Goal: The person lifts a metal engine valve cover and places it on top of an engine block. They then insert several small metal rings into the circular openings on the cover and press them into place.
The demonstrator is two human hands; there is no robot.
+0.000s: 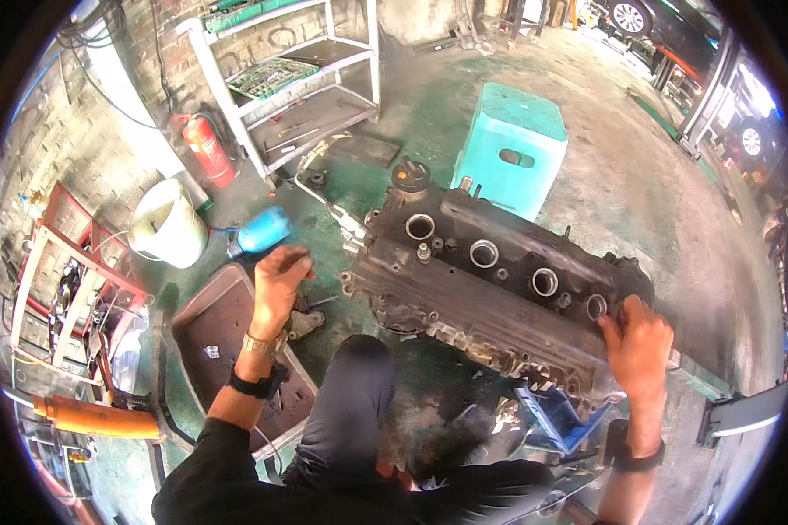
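Observation:
A dark, grimy engine cylinder head with its valve cover (pixel 499 289) lies in front of me, running from upper left to lower right. Along its top is a row of round spark plug holes (pixel 483 254) with pale rims. A black oil filler cap (pixel 411 175) sits at the far left end. My right hand (pixel 641 346) has its fingers bent around the right end of the cover, thumb beside the last hole. My left hand (pixel 280 278) hovers off the engine's left end, fingers half-curled and apart from the thumb; I see nothing in it.
A brown drain tray (pixel 184 324) lies left of my knee, near a blue bottle (pixel 264 231) and a white bucket (pixel 168 229). Beyond the engine stands a turquoise stool (pixel 510 149). A metal shelf cart (pixel 311 122) and red fire extinguisher (pixel 208 150) are at the back left.

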